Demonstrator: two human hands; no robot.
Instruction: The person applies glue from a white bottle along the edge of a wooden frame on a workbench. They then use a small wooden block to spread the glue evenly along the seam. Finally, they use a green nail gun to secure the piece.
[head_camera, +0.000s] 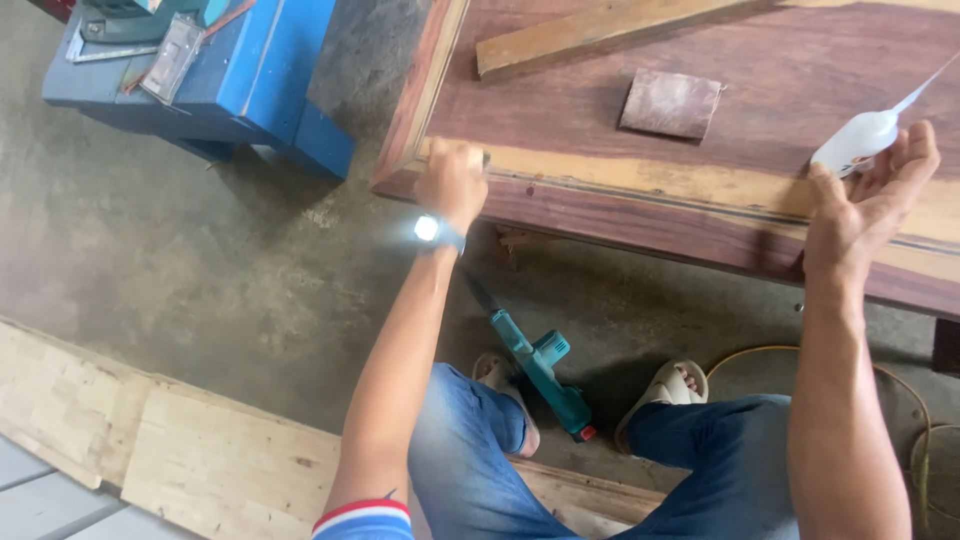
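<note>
Right grip (868, 205) around white bottle (855, 142)

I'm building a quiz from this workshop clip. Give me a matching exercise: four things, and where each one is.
Things:
1. white squeeze bottle
2. teal power tool
3. small square wood piece
4. wristwatch

Places:
A. on the floor between the feet
B. on the left wrist
C. in the right hand
D. lying flat on the dark slab

Pairs: 1-C, 2-A, 3-D, 4-B

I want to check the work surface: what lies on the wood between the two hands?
In the head view, only bare pale edge strip lies between left hand and right hand.
</note>
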